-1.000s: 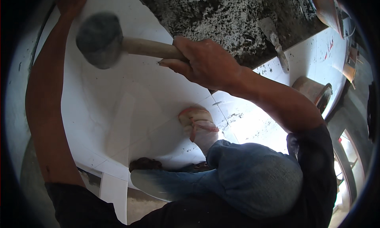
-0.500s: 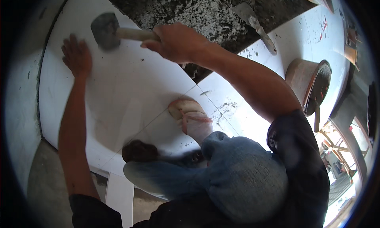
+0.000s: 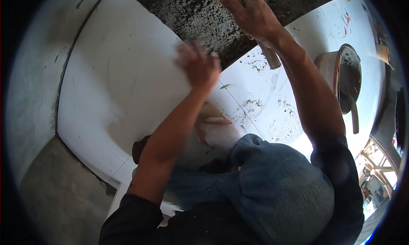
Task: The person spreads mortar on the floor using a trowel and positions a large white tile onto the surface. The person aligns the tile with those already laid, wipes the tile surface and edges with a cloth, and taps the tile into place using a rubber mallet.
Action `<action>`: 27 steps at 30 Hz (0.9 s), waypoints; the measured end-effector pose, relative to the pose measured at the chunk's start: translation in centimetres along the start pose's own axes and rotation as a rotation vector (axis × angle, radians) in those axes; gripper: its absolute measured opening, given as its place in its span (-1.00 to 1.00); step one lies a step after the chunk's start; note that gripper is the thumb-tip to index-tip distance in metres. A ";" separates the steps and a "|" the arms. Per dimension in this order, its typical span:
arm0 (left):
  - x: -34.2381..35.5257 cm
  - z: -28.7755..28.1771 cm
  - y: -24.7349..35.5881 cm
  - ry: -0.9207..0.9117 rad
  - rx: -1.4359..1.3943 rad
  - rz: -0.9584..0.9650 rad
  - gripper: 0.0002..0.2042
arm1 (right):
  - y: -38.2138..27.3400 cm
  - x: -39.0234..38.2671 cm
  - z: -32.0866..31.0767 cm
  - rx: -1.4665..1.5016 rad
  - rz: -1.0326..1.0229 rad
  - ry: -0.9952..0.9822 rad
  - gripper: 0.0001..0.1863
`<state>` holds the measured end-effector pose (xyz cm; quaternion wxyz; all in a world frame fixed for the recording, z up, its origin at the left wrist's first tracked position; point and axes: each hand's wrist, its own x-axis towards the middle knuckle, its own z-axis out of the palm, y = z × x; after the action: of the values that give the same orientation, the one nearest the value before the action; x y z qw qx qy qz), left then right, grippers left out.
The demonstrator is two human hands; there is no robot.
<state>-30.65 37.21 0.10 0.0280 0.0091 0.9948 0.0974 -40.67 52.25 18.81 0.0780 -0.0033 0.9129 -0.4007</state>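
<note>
My right hand is closed round the handle of a mallet at the top of the view. The handle's butt sticks out below my fist; the head is out of view. My left hand, blurred by motion, is over the inner edge of a large white floor tile. Its fingers look outstretched, with nothing seen in them. Beyond that edge lies a bed of rough grey mortar, partly behind my right hand. Whether my left hand touches the tile, I cannot tell.
A mortar-stained bucket with a handle poking out stands on white tiles at the right. Mortar crumbs lie on the nearer tiles. A grey wall bounds the left. My sandalled foot and bent knee occupy the lower middle.
My left hand has come off the left part of the tile and swung right toward the mortar. My right hand has moved right and up with the mallet. A trowel on the mortar no longer shows.
</note>
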 end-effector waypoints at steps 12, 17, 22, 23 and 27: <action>1.6 -2.4 -13.3 0.028 0.023 -0.353 -0.21 | 1.8 -2.7 0.5 0.019 0.099 -0.023 -0.29; 14.0 -2.3 -19.0 0.130 -0.010 -0.484 -0.16 | 3.2 -3.4 0.6 -0.050 -0.126 0.049 -0.42; 18.2 -5.2 -9.3 0.143 0.074 -0.344 -0.18 | 3.7 -1.0 -0.2 0.154 0.192 0.001 -0.44; 17.4 -5.3 -6.5 0.099 -0.151 -0.209 -0.23 | 3.6 0.2 -0.2 0.217 0.246 0.011 -0.43; 14.7 -4.2 -4.8 0.247 -0.953 0.185 -0.21 | 2.9 4.0 0.0 0.365 0.258 0.063 -0.42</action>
<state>-45.59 32.01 2.51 -0.0977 0.0720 0.8307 0.5433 -44.43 53.93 16.10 0.0994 0.1400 0.8201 -0.5459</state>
